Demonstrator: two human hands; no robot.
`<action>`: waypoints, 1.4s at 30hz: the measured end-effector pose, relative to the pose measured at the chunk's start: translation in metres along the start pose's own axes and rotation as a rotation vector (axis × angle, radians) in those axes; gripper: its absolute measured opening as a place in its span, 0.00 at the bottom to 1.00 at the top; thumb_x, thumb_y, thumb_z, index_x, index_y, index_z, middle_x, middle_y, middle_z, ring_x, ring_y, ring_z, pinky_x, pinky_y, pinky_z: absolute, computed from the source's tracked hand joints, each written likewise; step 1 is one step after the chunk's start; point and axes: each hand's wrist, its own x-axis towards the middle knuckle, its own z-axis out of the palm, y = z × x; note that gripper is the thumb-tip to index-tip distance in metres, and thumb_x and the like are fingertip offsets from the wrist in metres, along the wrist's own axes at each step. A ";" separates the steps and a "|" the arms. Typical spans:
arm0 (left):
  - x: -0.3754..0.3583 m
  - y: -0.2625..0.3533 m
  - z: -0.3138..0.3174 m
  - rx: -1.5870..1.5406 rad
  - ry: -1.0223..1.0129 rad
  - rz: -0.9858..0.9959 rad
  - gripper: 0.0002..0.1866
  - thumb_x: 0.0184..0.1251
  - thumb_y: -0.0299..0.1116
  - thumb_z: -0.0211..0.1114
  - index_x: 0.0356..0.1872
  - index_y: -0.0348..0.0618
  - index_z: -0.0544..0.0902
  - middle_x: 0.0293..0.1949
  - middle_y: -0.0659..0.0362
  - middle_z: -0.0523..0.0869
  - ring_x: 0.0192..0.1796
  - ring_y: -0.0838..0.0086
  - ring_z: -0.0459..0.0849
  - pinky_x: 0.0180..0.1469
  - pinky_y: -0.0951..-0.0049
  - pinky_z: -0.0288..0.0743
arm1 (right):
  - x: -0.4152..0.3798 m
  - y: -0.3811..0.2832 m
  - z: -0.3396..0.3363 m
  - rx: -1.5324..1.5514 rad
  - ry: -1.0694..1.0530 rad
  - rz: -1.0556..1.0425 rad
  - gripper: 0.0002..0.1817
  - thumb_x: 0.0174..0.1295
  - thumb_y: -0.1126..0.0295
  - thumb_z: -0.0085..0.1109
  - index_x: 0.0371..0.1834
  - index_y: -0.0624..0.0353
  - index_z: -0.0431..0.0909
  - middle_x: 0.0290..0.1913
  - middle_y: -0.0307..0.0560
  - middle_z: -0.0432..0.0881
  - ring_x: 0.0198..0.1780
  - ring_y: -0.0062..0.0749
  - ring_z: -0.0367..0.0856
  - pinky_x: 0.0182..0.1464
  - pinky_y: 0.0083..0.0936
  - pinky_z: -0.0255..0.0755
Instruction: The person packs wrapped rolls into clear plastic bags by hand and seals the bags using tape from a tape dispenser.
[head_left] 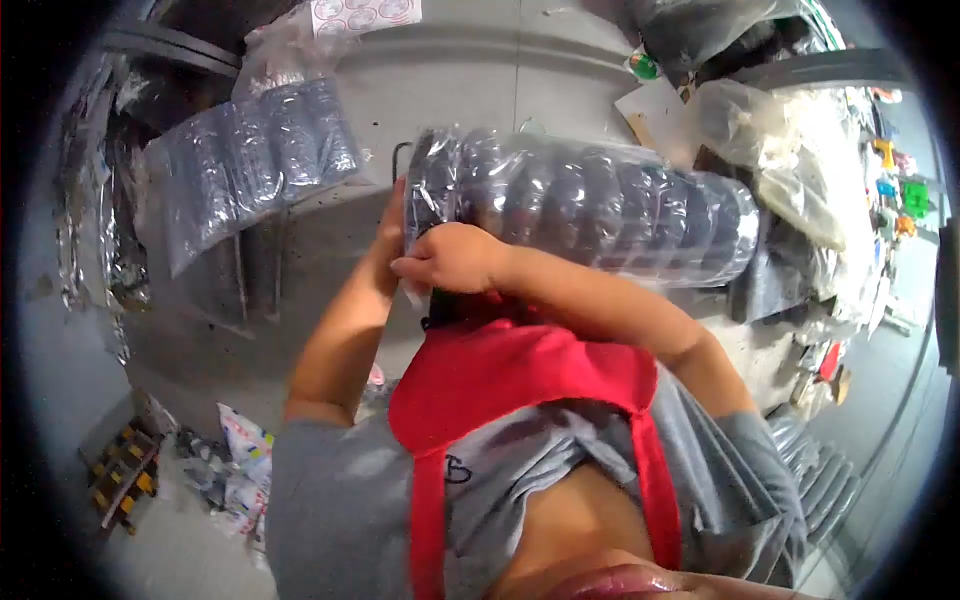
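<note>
A long clear plastic bag (600,205) of stacked dark round pieces lies sideways in front of my red apron. My right hand (458,258) reaches across to the bag's left end, its fingers curled closed on the plastic there. My left hand (392,235) is at the same end, against the outer edge of the bag; its fingers are hidden behind the plastic and my right hand. What the dark pieces are I cannot make out.
Another clear bag of dark rolls (265,155) lies at the left. Crumpled clear plastic (775,150) is piled at the right, with small colourful items (910,200) beyond. White printed packages (245,460) and a black-and-yellow object (125,465) sit at lower left.
</note>
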 end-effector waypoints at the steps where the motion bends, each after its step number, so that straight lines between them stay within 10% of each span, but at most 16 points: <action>1: 0.007 0.000 -0.017 -0.020 0.030 -0.017 0.29 0.73 0.52 0.47 0.65 0.40 0.67 0.59 0.54 0.74 0.61 0.67 0.74 0.63 0.66 0.68 | 0.016 0.018 0.011 -0.084 -0.051 -0.004 0.19 0.65 0.53 0.49 0.35 0.54 0.85 0.36 0.51 0.84 0.41 0.48 0.82 0.47 0.39 0.73; 5: 0.013 -0.004 -0.007 -0.048 -0.048 0.065 0.29 0.74 0.53 0.45 0.61 0.40 0.73 0.53 0.55 0.81 0.53 0.68 0.81 0.58 0.65 0.74 | -0.075 -0.006 -0.027 -0.375 0.367 -0.280 0.12 0.64 0.67 0.53 0.48 0.51 0.80 0.54 0.48 0.79 0.49 0.44 0.80 0.52 0.36 0.73; 6: 0.009 -0.002 -0.001 -0.072 -0.031 0.034 0.29 0.73 0.54 0.45 0.62 0.40 0.72 0.54 0.55 0.81 0.53 0.67 0.81 0.58 0.65 0.74 | -0.118 -0.005 -0.053 -0.660 0.547 -0.207 0.13 0.62 0.70 0.54 0.49 0.50 0.80 0.56 0.45 0.79 0.51 0.39 0.79 0.52 0.37 0.74; 10: 0.012 -0.011 -0.021 -0.040 0.030 -0.018 0.33 0.71 0.59 0.45 0.62 0.41 0.71 0.56 0.55 0.79 0.56 0.67 0.79 0.60 0.64 0.72 | -0.294 0.052 -0.133 -0.085 1.492 0.405 0.19 0.70 0.67 0.47 0.62 0.61 0.71 0.68 0.48 0.66 0.65 0.36 0.68 0.65 0.28 0.63; 15: -0.012 0.008 0.016 0.210 0.000 0.002 0.39 0.68 0.65 0.46 0.65 0.39 0.68 0.60 0.52 0.75 0.60 0.67 0.75 0.62 0.64 0.68 | -0.344 0.186 -0.123 0.942 1.184 0.824 0.42 0.65 0.36 0.41 0.74 0.53 0.55 0.72 0.41 0.60 0.69 0.32 0.61 0.64 0.28 0.57; 21: -0.028 0.013 -0.015 0.826 0.393 0.227 0.34 0.73 0.57 0.48 0.67 0.39 0.65 0.62 0.52 0.73 0.63 0.65 0.71 0.65 0.68 0.60 | -0.275 0.078 -0.110 0.570 0.639 0.716 0.40 0.63 0.37 0.48 0.72 0.48 0.58 0.64 0.44 0.69 0.63 0.37 0.67 0.53 0.32 0.68; 26: -0.011 -0.005 -0.025 1.157 0.475 0.251 0.30 0.75 0.50 0.45 0.68 0.37 0.62 0.63 0.47 0.72 0.65 0.59 0.70 0.66 0.66 0.59 | -0.228 0.139 -0.146 0.591 0.456 0.759 0.38 0.63 0.38 0.50 0.65 0.58 0.66 0.57 0.46 0.74 0.53 0.31 0.74 0.50 0.32 0.71; 28: -0.014 -0.010 0.008 1.171 0.620 -0.042 0.39 0.73 0.60 0.41 0.69 0.33 0.58 0.66 0.43 0.68 0.69 0.54 0.65 0.69 0.65 0.56 | -0.215 0.202 -0.132 0.746 0.576 0.746 0.39 0.62 0.38 0.51 0.63 0.60 0.67 0.54 0.48 0.77 0.51 0.35 0.77 0.53 0.31 0.70; 29: 0.013 -0.039 -0.037 1.252 0.464 0.503 0.29 0.76 0.46 0.44 0.68 0.35 0.60 0.67 0.44 0.66 0.69 0.55 0.64 0.69 0.64 0.55 | -0.209 0.212 -0.131 0.809 0.675 0.672 0.39 0.61 0.38 0.52 0.62 0.60 0.68 0.53 0.49 0.78 0.51 0.36 0.77 0.55 0.31 0.69; 35: 0.037 -0.040 -0.010 1.173 0.845 0.270 0.28 0.76 0.47 0.42 0.65 0.33 0.62 0.58 0.34 0.73 0.60 0.42 0.72 0.60 0.55 0.67 | -0.170 0.262 -0.071 0.561 1.384 0.655 0.37 0.68 0.41 0.43 0.63 0.66 0.68 0.58 0.56 0.75 0.58 0.42 0.73 0.61 0.31 0.63; 42: 0.041 -0.027 -0.049 1.419 0.657 0.170 0.24 0.75 0.46 0.44 0.53 0.31 0.72 0.50 0.32 0.77 0.54 0.39 0.75 0.55 0.52 0.70 | -0.179 0.335 -0.068 0.370 1.103 0.609 0.44 0.68 0.37 0.31 0.67 0.71 0.60 0.66 0.64 0.67 0.68 0.48 0.65 0.67 0.34 0.58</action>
